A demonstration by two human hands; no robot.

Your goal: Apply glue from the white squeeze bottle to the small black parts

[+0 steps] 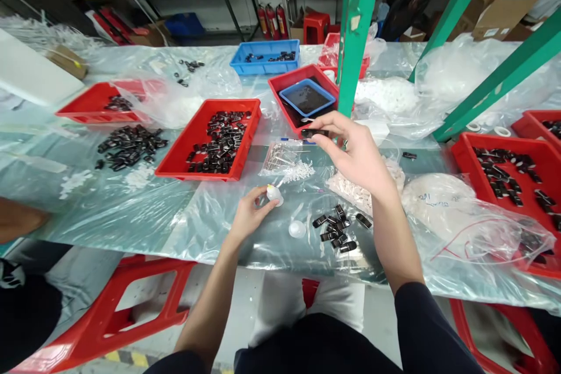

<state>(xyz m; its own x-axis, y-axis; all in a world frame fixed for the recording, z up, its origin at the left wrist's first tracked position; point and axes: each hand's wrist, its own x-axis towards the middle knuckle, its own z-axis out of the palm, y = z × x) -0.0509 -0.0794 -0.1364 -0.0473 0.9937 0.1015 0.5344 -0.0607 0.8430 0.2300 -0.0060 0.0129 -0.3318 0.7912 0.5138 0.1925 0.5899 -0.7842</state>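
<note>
My left hand (252, 213) is closed on a small translucent white container (274, 194) with a yellow spot at its top, just above the table. Raised over the table, my right hand (353, 149) pinches a glossy black oblong part (314, 133); a thin white tip (307, 120) shows beside its fingers. A round white translucent piece (297, 229) lies near my left hand. To its right is a loose heap of black parts (336, 228). Small white pieces (298, 172) and a bag of thin sticks (280, 158) lie between and beyond my hands.
A red tray (162, 170) of black parts stands left of centre, another red tray (464, 155) at right. Behind is a red tray holding a blue tray (284, 93). A green post (357, 29) rises beyond my right hand. Another person's arm (20, 219) shows at left.
</note>
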